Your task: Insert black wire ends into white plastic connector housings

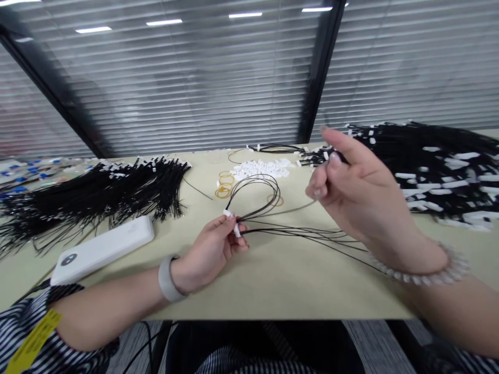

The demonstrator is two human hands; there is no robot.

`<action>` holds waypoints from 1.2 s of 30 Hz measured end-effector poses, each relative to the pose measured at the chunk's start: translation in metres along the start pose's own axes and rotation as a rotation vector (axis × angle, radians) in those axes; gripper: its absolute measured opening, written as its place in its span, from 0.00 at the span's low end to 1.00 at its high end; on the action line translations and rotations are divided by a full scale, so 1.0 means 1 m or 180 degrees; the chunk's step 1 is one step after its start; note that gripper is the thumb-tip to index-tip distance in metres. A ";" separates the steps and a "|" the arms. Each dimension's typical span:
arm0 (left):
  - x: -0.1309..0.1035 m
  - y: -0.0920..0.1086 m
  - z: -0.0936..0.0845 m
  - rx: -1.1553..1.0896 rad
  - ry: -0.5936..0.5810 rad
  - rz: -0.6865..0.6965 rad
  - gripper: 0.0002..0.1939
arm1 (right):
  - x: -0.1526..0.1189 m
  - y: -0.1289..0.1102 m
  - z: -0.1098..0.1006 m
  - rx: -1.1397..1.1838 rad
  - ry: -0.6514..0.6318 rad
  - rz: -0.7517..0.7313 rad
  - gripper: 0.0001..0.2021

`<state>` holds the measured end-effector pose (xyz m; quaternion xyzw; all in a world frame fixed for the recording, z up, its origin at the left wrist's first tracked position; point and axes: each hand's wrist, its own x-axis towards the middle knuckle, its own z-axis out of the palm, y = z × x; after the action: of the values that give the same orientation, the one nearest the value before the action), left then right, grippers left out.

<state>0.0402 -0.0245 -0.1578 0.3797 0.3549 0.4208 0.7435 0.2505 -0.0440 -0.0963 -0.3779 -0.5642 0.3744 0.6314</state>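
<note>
My left hand (212, 249) is closed over the middle of the table, pinching a bundle of thin black cables (288, 231) near its white connectors (237, 229). Several cables curve up into a loop (278, 193) beyond the fingers, while other strands stretch right, passing under my right wrist. Raised to the right, my right hand (351, 192) pinches a single strand between thumb and curled fingers, its index finger pointing outward. That strand runs back toward the bundle; its end at the fingertips is blurred.
Yellow rubber bands (223, 191) and a pile of small white connectors (262, 169) lie behind the bundle. At left are a heap of black cables (128, 187) and a white power bank (103, 250). More cables (436, 156) with white pieces cover the right side, before window blinds (195, 83).
</note>
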 end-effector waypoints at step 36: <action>-0.009 -0.007 -0.004 0.0997 -0.1000 0.0104 0.13 | -0.004 0.012 0.005 -0.2038 -0.1152 0.0251 0.12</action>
<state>0.0359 -0.0345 -0.1639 0.5571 0.2896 0.3082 0.7147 0.2447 -0.0419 -0.1088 -0.5055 -0.7404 0.2637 0.3562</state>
